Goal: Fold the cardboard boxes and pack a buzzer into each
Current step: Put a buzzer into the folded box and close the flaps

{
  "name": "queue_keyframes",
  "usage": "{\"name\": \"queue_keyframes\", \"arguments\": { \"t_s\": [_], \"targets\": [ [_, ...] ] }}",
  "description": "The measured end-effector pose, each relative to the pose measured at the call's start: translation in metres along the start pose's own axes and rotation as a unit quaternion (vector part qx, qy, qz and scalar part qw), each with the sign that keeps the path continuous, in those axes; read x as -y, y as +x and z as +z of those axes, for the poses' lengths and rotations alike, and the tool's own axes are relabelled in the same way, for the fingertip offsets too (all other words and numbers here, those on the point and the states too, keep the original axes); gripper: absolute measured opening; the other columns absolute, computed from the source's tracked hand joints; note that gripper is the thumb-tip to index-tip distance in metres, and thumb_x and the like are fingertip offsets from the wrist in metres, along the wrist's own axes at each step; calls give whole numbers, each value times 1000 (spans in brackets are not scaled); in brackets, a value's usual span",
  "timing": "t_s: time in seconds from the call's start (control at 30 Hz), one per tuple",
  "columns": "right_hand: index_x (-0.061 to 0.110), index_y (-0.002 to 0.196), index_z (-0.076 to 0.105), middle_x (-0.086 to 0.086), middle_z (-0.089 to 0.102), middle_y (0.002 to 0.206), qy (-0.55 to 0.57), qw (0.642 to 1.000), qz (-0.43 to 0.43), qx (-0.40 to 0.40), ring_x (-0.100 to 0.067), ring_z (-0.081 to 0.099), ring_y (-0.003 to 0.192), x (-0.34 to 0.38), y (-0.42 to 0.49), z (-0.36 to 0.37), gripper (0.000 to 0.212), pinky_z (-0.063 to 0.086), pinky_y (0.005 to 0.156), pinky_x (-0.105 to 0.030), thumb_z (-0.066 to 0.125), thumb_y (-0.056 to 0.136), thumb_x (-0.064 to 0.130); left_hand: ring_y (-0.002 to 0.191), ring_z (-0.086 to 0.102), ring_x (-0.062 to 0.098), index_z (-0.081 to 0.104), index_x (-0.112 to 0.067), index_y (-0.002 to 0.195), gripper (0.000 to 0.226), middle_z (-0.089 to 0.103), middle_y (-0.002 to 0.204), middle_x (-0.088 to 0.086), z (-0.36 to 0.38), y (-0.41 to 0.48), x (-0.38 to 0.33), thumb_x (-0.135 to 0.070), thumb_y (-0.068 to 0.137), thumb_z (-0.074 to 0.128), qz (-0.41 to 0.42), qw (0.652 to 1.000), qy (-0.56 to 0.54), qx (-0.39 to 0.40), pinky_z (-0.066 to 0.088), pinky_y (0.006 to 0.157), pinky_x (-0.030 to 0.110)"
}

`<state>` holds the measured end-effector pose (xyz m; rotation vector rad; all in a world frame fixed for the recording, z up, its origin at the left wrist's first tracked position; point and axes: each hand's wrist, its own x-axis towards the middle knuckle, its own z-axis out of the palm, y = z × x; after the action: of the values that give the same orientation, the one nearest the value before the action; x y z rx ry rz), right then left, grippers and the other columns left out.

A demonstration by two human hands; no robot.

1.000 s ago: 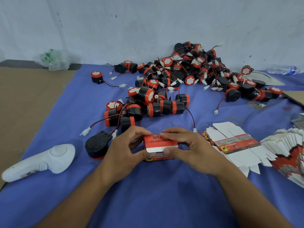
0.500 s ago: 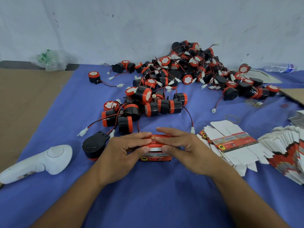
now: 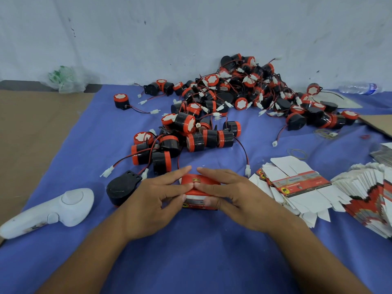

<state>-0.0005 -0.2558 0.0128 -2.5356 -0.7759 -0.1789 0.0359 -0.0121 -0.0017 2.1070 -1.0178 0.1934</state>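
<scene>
A small red cardboard box (image 3: 200, 181) stands on the blue cloth (image 3: 191, 251) in front of me. My left hand (image 3: 154, 200) and right hand (image 3: 233, 198) lie over it from either side. Their straight fingers press on its top and the thumbs press its front face. The box's contents are hidden. A black buzzer (image 3: 121, 187) lies just left of my left hand. A cluster of red-and-black buzzers (image 3: 203, 139) with wires sits beyond the box, and a bigger pile (image 3: 244, 96) reaches the wall. Flat box blanks (image 3: 297, 183) lie to the right.
A white handheld controller (image 3: 53, 209) lies at the left. A fanned stack of more blanks (image 3: 371, 198) fills the right edge. Rubber bands (image 3: 297, 153), a water bottle (image 3: 360, 88), a plastic bag (image 3: 63, 78) and brown cardboard (image 3: 31, 134) surround the cloth.
The box was held up with its lid flap open; both hands lowered it to the cloth and pressed the flap down. The fingers now lie flatter over its top.
</scene>
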Motion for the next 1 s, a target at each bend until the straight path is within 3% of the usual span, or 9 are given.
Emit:
{"name": "queue_keyframes", "arguments": {
  "t_s": [0.07,0.2,0.33,0.43,0.53,0.67,0.8,0.9,1.0],
  "targets": [
    [23,138,60,2,43,155,-14,1000,-11,-7,-20,45,138,0,-1,0,40,41,110,-42,52,101,37,137,42,3,67,-18,125,37,46,149,-5,-1,-1,2,-24,89,70,18,999,29,13,31,111,14],
    [12,130,66,-6,55,144,-79,993,-69,-56,-29,56,122,2,3,6,32,46,102,-43,58,101,24,135,47,27,69,-4,119,34,58,138,6,3,2,-2,-27,95,61,62,991,121,-1,44,108,39],
    [17,140,59,-7,40,156,-116,992,-47,-31,-29,42,139,-1,1,12,42,39,113,-44,47,104,36,129,53,33,70,4,114,30,65,128,11,10,3,-4,-18,94,64,104,973,208,-3,47,104,41],
    [26,147,50,-3,28,163,-45,999,-12,-14,-25,30,148,-6,-5,19,43,32,119,-41,48,105,33,138,41,12,67,-4,122,37,52,142,-2,11,-1,-2,-14,87,72,28,995,96,-16,33,113,20],
    [22,136,62,0,45,152,92,992,34,-85,-15,46,137,-6,-2,26,38,42,111,-34,62,97,22,139,31,-7,56,-18,132,49,39,150,-17,9,-3,3,-21,87,74,-32,999,19,10,26,111,9],
    [20,118,70,8,65,120,236,947,115,-183,-8,63,113,-8,5,24,26,50,92,-24,65,95,32,126,42,-8,43,-36,133,65,43,135,-25,10,2,5,-26,81,80,-51,998,1,30,34,102,9],
    [30,132,54,9,64,122,267,954,111,-79,-13,63,112,-7,2,20,58,52,95,-28,80,82,40,115,58,5,54,-29,128,51,61,121,-20,9,1,0,-22,83,78,-91,993,-68,-23,48,93,21],
    [26,124,59,10,68,114,249,958,95,-109,-15,66,107,-5,3,21,51,55,91,-34,84,80,26,113,61,7,54,-28,125,48,64,117,-19,9,0,-3,-20,84,77,-97,988,-119,-16,50,92,21],
    [27,123,61,13,68,113,234,962,86,-111,-16,66,105,-3,3,19,47,57,84,-38,82,82,31,109,61,1,53,-35,119,46,63,113,-25,10,2,-9,-34,79,77,-102,983,-150,-25,50,84,12]
  ]
}}
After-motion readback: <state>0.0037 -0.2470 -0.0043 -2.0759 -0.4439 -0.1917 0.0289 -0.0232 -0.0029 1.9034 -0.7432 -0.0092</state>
